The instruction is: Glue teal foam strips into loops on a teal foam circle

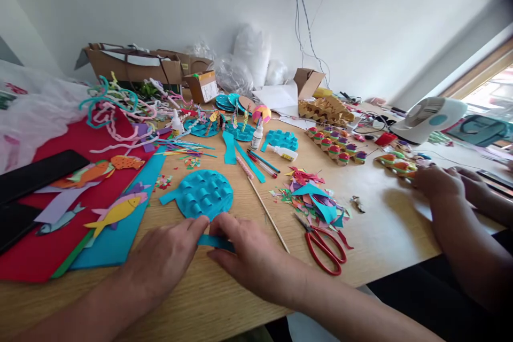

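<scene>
Strip (210, 241) sits pinched in left hand (168, 251) and right hand (250, 254) near disc (205, 193), apparently gripped twice for steadiness.

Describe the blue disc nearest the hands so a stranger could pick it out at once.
On the wooden table, find the left hand and right hand holding a blue strip. Just beyond lies the round blue disc, covered in raised paper loops. Unlike the other blue discs, it lies by the hands.

Blue strip (214, 241): narrow, slightly bent, in the grip, ends hidden. Blue disc (205, 193): round, rows of raised loops on top, lies flat just beyond grip; blue tab (169, 196) juts past its left edge.
</scene>
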Demonstrator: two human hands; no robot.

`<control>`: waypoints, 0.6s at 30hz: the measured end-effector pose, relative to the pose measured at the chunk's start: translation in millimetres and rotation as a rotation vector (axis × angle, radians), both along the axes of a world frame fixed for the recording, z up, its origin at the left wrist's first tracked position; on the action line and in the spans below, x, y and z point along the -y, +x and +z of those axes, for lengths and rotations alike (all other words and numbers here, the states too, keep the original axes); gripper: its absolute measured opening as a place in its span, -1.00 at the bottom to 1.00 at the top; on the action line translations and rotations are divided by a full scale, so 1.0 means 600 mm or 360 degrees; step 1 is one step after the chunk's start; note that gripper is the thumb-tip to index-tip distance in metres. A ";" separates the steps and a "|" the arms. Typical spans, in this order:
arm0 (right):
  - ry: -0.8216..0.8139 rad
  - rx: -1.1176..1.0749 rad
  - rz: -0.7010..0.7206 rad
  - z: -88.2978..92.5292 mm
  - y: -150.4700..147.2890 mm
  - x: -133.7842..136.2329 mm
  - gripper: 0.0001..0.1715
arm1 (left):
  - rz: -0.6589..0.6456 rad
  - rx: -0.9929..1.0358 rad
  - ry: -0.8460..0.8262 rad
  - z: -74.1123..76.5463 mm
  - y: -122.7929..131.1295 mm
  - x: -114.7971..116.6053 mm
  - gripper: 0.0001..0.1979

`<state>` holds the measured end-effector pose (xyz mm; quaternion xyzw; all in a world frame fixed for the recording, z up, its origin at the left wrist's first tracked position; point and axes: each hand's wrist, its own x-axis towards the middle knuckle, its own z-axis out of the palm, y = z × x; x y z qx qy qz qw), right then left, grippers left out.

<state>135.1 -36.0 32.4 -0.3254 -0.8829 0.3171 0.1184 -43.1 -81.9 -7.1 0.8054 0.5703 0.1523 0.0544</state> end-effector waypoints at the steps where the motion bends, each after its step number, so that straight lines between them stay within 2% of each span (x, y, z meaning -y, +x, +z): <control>1: -0.0041 -0.0050 -0.0055 -0.003 0.001 -0.005 -0.85 | 0.0012 0.0006 0.0055 -0.001 0.000 -0.002 -0.70; 5: -0.0111 -0.0191 -0.0174 -0.004 0.021 -0.029 -0.92 | -0.0108 0.0170 0.0417 -0.001 -0.004 0.000 -0.74; 9: -0.0253 -0.0271 -0.0115 -0.014 0.038 -0.056 -0.97 | -0.0205 0.0292 0.0611 0.003 -0.010 0.004 -0.83; 11: -0.0305 -0.0280 -0.0082 -0.017 0.040 -0.066 -0.92 | -0.0218 0.0265 0.0681 0.000 -0.013 0.002 -0.84; 12: -0.0258 -0.0280 -0.0095 -0.016 0.042 -0.068 -0.86 | -0.0235 0.0241 0.0727 -0.002 -0.014 0.000 -0.84; 14: 0.0032 -0.0277 -0.0199 -0.004 0.045 -0.063 -0.75 | -0.0261 0.0195 0.0808 -0.005 -0.016 -0.004 -0.85; 16: 0.0412 -0.0267 -0.0364 0.016 0.051 -0.044 -0.86 | -0.0269 0.0174 0.0866 -0.006 -0.019 -0.006 -0.86; 17: 0.0488 -0.0274 -0.0401 0.025 0.054 -0.031 -0.90 | -0.0276 0.0171 0.0877 -0.005 -0.020 -0.007 -0.87; 18: 0.0453 -0.0266 -0.0370 0.032 0.056 -0.016 -0.76 | -0.0288 0.0172 0.0884 -0.004 -0.021 -0.007 -0.87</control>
